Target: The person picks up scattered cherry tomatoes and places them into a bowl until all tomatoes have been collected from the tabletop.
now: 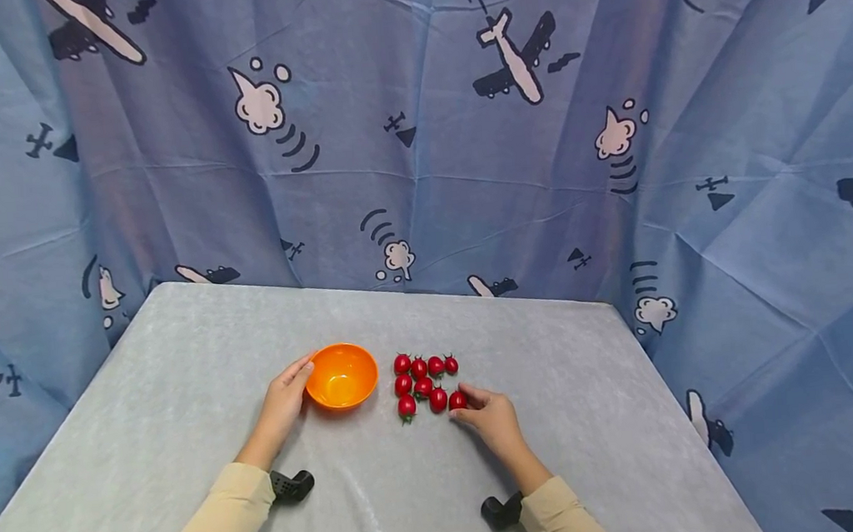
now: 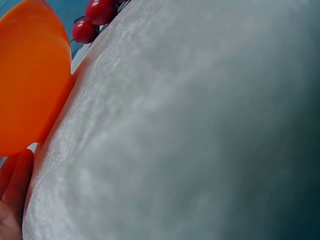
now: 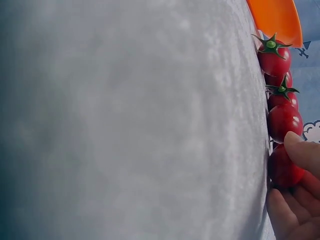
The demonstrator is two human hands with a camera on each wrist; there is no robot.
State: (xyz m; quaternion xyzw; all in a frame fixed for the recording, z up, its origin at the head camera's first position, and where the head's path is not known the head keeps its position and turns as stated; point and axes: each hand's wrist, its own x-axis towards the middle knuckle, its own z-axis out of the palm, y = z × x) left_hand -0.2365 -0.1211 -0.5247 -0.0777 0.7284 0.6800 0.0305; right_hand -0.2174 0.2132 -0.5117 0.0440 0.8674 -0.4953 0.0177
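In the head view an orange bowl (image 1: 342,377) stands on the table, its inside bare. My left hand (image 1: 284,398) holds it at the left rim, thumb by the edge; the left wrist view shows fingers (image 2: 18,175) against the lower outside of the bowl (image 2: 32,75). Right of the bowl lie several red cherry tomatoes (image 1: 403,385) with green stems, grouped in rough rows. At the near right corner of the group, my right hand (image 1: 495,421) grips one cherry tomato (image 3: 285,167) between thumb and fingers. That tomato sits low, beside its neighbour (image 3: 285,122).
A pale cloth covers the table (image 1: 597,428). Behind it hangs a blue curtain (image 1: 416,133) printed with planes and clouds. Black wrist devices (image 1: 292,487) sit at both sleeves.
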